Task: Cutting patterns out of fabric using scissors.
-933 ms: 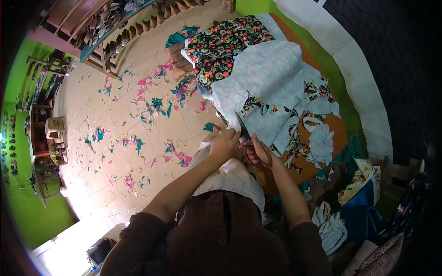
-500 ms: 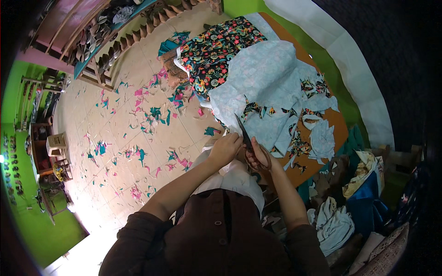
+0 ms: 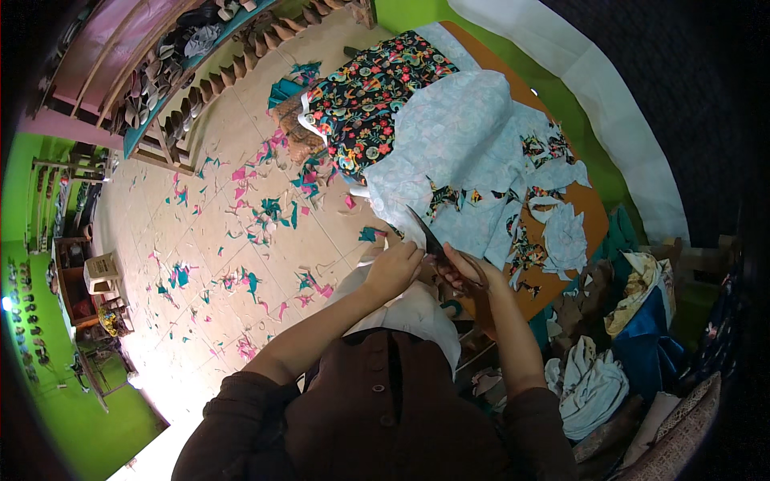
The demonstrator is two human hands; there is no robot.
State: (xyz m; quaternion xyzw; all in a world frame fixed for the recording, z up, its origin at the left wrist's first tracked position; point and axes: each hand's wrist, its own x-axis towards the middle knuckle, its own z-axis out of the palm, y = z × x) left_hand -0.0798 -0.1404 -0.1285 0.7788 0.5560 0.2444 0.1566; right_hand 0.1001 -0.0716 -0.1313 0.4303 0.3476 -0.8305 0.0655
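Observation:
My right hand [image 3: 467, 271] is closed round the handles of a pair of large dark scissors [image 3: 430, 238], whose blades point up and left over the cloth. Beside the blades, the fingers of my left hand [image 3: 397, 269] are pinched at the near edge of the fabric [image 3: 449, 128]. This fabric lies with its pale bluish underside up across an orange-brown table [image 3: 589, 210]. A folded-over part shows its black floral printed side [image 3: 377, 92]. Ragged cut-outs and floral scraps [image 3: 525, 255] lie along its right and near side. My fingers hide the exact spot being gripped.
Pink and teal scraps [image 3: 270, 210] litter the tiled floor to the left. A rack of shoes [image 3: 152, 88] stands at the far left, with a stool [image 3: 102, 272] nearer. Piled cloth [image 3: 589, 389] and a blue bundle [image 3: 646, 341] sit at my right.
My right hand has shifted slightly right and the scissor handles have swung outward. My left hand stays near the cloth's edge. The whole view has turned a little.

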